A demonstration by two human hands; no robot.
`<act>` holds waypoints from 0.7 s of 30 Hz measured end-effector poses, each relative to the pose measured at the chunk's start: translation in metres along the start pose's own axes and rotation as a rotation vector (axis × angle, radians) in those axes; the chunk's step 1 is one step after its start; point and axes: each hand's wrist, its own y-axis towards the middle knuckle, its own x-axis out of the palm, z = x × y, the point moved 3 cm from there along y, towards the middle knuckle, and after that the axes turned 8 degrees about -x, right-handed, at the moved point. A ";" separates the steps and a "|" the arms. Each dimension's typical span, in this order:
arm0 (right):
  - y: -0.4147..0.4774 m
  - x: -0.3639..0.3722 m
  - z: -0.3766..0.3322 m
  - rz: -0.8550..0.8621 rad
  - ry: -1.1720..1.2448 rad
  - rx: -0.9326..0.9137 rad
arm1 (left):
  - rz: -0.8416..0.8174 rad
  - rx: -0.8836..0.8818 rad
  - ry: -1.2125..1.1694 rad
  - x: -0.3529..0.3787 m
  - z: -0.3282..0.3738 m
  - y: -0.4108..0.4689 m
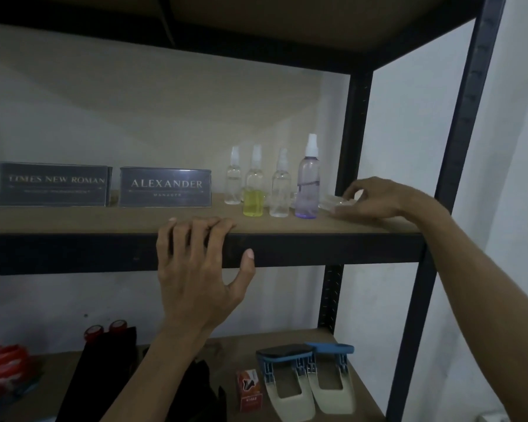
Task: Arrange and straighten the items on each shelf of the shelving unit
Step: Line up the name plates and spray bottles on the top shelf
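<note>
On the middle shelf (89, 220) stand two dark nameplates, "TIMES NEW ROMAN" (54, 184) and "ALEXANDER" (165, 187). To their right are several small spray bottles: a clear one (233, 181), one with yellow liquid (253, 190), another clear one (279, 187) and a taller purple one (308, 184). My right hand (375, 199) is at the shelf's right end, fingers closed around a small clear plastic container (333, 202). My left hand (201, 269) grips the shelf's front edge, fingers on top, thumb against the black rail.
Black uprights (352, 147) frame the right side. The lower shelf holds two hole punches (308, 379), a small orange box (250, 391), black cloth (110, 360), red tape rolls (107, 328) and a red-white packet (3, 363). A board shelf runs overhead.
</note>
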 end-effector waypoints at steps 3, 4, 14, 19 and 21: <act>0.004 -0.005 0.002 0.112 -0.090 -0.028 | -0.006 0.000 0.005 0.001 0.000 0.000; 0.004 -0.011 0.001 0.153 -0.087 -0.037 | -0.008 0.002 0.006 0.001 0.000 0.000; 0.009 -0.069 -0.019 0.376 0.163 -0.011 | 0.001 0.002 -0.005 0.001 0.000 -0.001; 0.018 -0.063 -0.024 0.226 0.038 0.064 | -0.011 0.001 -0.012 0.001 0.000 -0.001; 0.021 -0.054 -0.022 0.191 0.069 0.083 | -0.020 -0.004 -0.016 0.000 0.000 0.000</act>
